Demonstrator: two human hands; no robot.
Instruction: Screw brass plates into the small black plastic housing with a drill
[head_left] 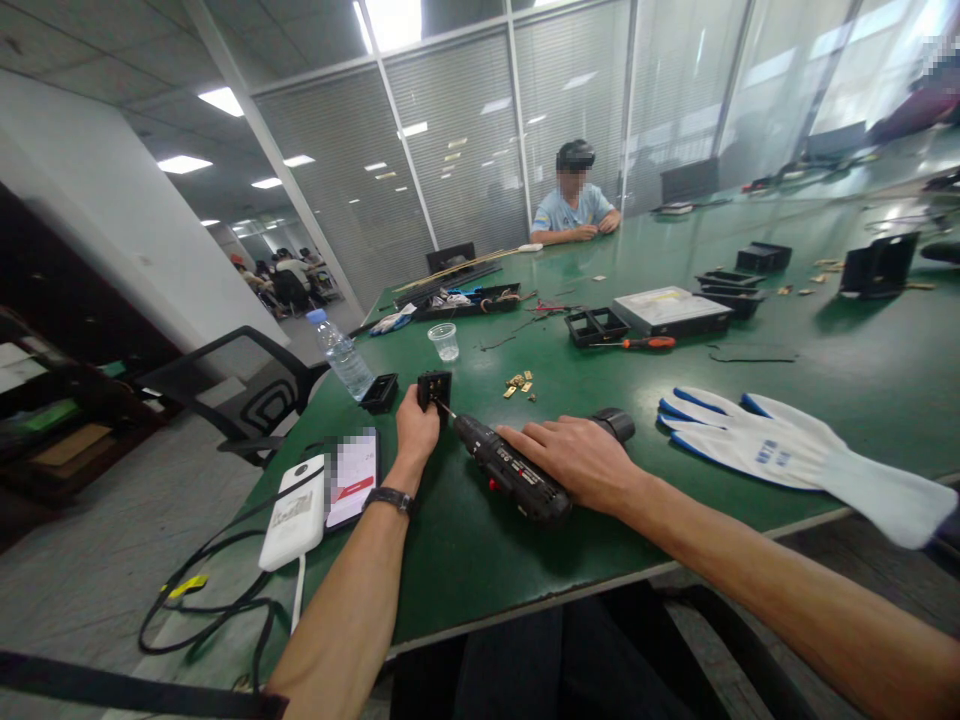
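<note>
My left hand (418, 430) grips a small black plastic box (435, 392) and holds it on edge above the green table. Brass-coloured pieces show inside the box. My right hand (577, 455) is wrapped around a black cordless drill (510, 470) lying nearly level, its bit pointing at the box. The bit's tip reaches the box's inner side, though I cannot tell what exactly it touches. Just beyond the drill lies a small heap of brass pieces (519, 384). Another black plastic box (379, 393) rests left of my left hand.
A water bottle (341, 355) and a clear cup (444, 342) stand behind my left hand. A phone (356, 475) and a white power bank (294, 515) with cables lie left. White-blue gloves (765, 440) lie right, an orange screwdriver (649, 343) farther back. A person (576, 205) sits across the table.
</note>
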